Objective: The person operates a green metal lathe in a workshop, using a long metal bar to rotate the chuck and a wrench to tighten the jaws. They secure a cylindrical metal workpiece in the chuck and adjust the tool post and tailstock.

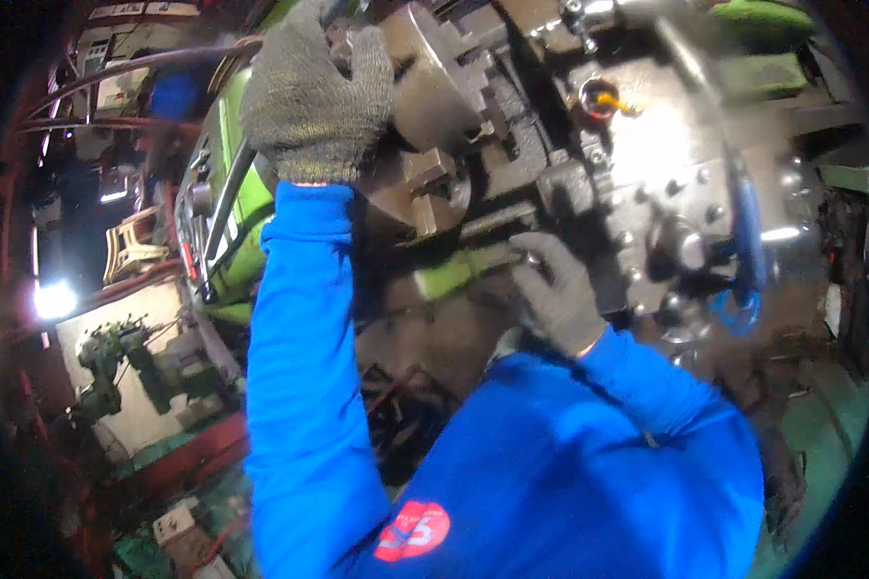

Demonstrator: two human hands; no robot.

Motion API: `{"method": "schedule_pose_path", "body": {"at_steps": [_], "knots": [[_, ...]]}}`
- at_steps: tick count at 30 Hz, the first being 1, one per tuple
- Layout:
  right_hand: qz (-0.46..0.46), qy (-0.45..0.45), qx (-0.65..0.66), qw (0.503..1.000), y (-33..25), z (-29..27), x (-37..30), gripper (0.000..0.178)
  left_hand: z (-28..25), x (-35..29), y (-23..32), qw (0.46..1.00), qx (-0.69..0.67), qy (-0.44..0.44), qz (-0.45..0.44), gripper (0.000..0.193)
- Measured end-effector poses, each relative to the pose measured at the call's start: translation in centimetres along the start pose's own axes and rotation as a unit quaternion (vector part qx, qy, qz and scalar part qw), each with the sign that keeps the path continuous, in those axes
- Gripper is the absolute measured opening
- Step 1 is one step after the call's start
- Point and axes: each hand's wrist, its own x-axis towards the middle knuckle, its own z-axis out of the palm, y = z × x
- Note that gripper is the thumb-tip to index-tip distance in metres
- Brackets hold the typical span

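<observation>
My blue-sleeved left arm (304, 357) stretches far forward, gloved left hand (319, 101) back upward, thumb (371, 72) set apart, while my right arm (681, 410) bends sharply, my gloved right hand (560, 294) low and closer in, fingers (541, 245) partly curled and angled leftward.

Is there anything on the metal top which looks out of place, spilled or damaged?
Nothing looks clearly spilled or damaged. One thing stands out: a small round pot with a yellow thing across its rim, on the metal top. Its bright colour looks odd among grey parts, though it may belong there.
</observation>
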Motion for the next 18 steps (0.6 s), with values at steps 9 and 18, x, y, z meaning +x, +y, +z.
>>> {"method": "schedule_pose_path", "body": {"at_steps": [9,18], "knots": [[-0.302,0.167,-0.3,0.889,16.7,-1.5,8.1,0.074,-0.8,0.7,0.5,0.999,0.032,-0.007,0.002,0.042],[-0.176,0.292,-0.249,0.907,5.3,3.3,-4.4,0.039,-1.6,0.2,0.1,0.999,0.006,-0.042,-0.028,0.042]]}}
